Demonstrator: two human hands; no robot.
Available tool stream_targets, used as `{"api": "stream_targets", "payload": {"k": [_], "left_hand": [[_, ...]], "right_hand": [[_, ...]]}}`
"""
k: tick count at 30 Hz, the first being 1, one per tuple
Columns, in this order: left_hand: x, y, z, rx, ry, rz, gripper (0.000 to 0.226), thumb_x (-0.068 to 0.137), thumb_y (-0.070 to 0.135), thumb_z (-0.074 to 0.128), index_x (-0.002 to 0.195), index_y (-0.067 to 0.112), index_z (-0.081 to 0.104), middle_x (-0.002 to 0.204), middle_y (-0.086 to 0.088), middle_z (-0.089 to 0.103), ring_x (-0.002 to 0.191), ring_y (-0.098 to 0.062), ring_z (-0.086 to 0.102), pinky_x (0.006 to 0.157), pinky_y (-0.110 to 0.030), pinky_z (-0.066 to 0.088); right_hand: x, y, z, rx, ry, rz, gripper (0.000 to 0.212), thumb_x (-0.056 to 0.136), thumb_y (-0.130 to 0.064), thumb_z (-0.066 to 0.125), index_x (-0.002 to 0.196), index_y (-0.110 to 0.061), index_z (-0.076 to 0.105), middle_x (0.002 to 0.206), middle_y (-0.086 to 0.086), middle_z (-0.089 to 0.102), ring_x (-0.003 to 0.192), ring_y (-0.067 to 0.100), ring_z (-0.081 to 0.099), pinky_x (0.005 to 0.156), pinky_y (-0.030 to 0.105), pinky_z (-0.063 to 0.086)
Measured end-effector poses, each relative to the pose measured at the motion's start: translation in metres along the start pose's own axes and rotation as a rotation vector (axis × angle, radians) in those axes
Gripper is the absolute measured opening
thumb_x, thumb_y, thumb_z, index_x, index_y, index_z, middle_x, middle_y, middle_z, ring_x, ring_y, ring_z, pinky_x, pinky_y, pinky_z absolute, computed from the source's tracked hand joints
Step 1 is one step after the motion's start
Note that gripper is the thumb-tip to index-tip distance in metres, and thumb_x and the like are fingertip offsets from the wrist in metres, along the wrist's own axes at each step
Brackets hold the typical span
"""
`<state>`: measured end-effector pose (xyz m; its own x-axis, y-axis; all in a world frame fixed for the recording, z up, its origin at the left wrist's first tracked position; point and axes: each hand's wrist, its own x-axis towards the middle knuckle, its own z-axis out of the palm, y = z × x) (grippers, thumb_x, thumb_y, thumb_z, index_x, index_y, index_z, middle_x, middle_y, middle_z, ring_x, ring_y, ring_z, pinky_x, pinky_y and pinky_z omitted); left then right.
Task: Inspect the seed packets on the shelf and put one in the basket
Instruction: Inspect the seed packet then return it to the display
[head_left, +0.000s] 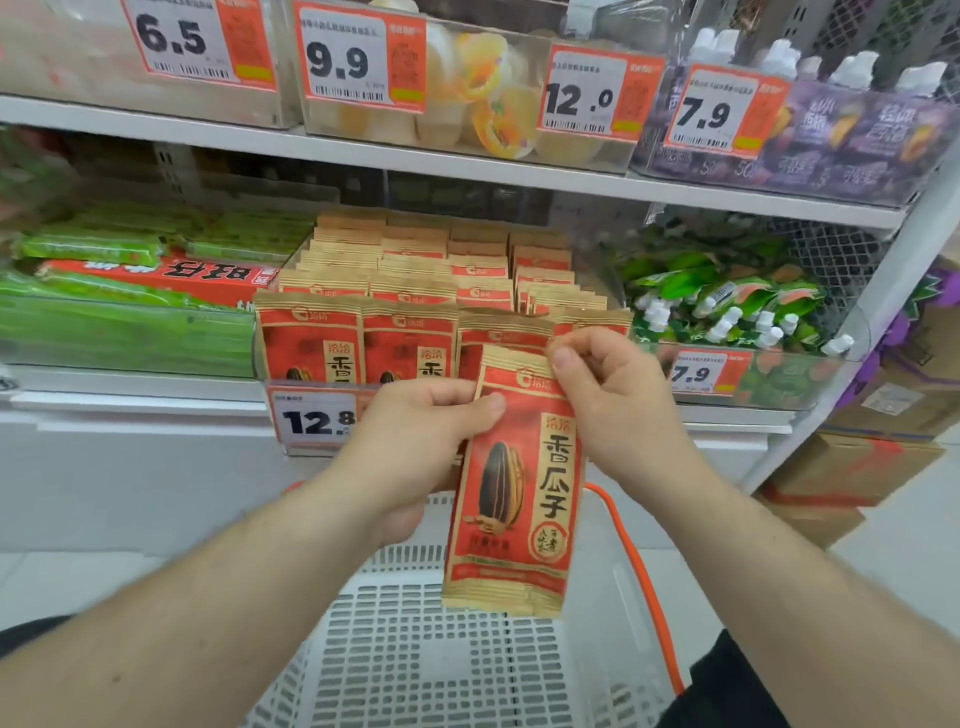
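A red and tan sunflower seed packet (511, 493) hangs upright in front of the shelf, above the white slotted basket (415, 649). My left hand (415, 441) pinches its upper left edge with thumb on the front. My right hand (608, 395) pinches its top right corner. Rows of the same seed packets (405, 291) stand in a clear bin on the shelf just behind.
Green snack packs and a red box (156, 273) fill the bin to the left. Green pouches with white caps (727, 306) sit to the right. Price tags line the white shelf edges (311, 415). Cardboard boxes (857, 467) stand on the floor at right. The basket's orange handle (644, 587) runs along its right side.
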<state>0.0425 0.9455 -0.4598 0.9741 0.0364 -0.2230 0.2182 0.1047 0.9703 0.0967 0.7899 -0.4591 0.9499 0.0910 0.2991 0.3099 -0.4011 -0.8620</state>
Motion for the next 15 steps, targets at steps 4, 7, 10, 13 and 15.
{"api": "stream_targets", "payload": {"k": [4, 7, 10, 13, 15], "left_hand": [[0.0, -0.016, -0.002, -0.178, 0.036, -0.066, 0.01, 0.093, 0.012, 0.064, 0.09, 0.008, 0.073, 0.079, -0.008, 0.076, 0.063, -0.016, 0.069, 0.059, -0.031, 0.059], [0.001, -0.022, -0.003, -0.258, 0.046, -0.105, 0.009, 0.09, 0.011, 0.066, 0.094, 0.006, 0.073, 0.08, -0.009, 0.075, 0.061, -0.015, 0.068, 0.053, -0.029, 0.057], [0.001, -0.027, -0.005, -0.295, 0.043, -0.115, 0.02, 0.088, 0.012, 0.067, 0.105, 0.003, 0.072, 0.09, -0.014, 0.075, 0.068, -0.019, 0.067, 0.055, -0.031, 0.059], [0.0, -0.03, -0.006, -0.291, 0.067, -0.106, 0.018, 0.091, 0.013, 0.066, 0.104, 0.004, 0.073, 0.089, -0.012, 0.076, 0.067, -0.018, 0.068, 0.055, -0.029, 0.059], [0.0, -0.031, -0.007, -0.31, 0.106, -0.095, 0.012, 0.091, 0.012, 0.065, 0.099, 0.007, 0.072, 0.082, -0.008, 0.076, 0.061, -0.014, 0.068, 0.052, -0.026, 0.056]], "right_hand": [[-0.013, 0.016, 0.004, 0.15, -0.106, 0.211, 0.021, 0.1, -0.025, 0.058, 0.084, -0.013, 0.066, 0.07, 0.001, 0.071, 0.06, 0.01, 0.066, 0.054, 0.025, 0.051], [-0.017, 0.021, 0.0, 0.19, -0.162, 0.238, 0.035, 0.101, -0.024, 0.056, 0.076, -0.003, 0.068, 0.064, 0.005, 0.07, 0.06, 0.02, 0.061, 0.058, 0.031, 0.049], [-0.019, 0.021, -0.003, 0.243, -0.162, 0.234, 0.035, 0.101, -0.024, 0.055, 0.074, -0.004, 0.067, 0.065, 0.007, 0.07, 0.06, 0.02, 0.061, 0.056, 0.029, 0.05], [-0.022, 0.025, -0.004, 0.213, -0.271, 0.236, 0.034, 0.099, -0.026, 0.057, 0.082, 0.002, 0.067, 0.073, 0.011, 0.071, 0.065, 0.022, 0.061, 0.062, 0.034, 0.048], [-0.026, 0.03, -0.005, 0.125, -0.378, 0.235, 0.032, 0.096, -0.028, 0.06, 0.086, 0.001, 0.068, 0.076, 0.01, 0.073, 0.066, 0.018, 0.061, 0.063, 0.033, 0.047]]}}
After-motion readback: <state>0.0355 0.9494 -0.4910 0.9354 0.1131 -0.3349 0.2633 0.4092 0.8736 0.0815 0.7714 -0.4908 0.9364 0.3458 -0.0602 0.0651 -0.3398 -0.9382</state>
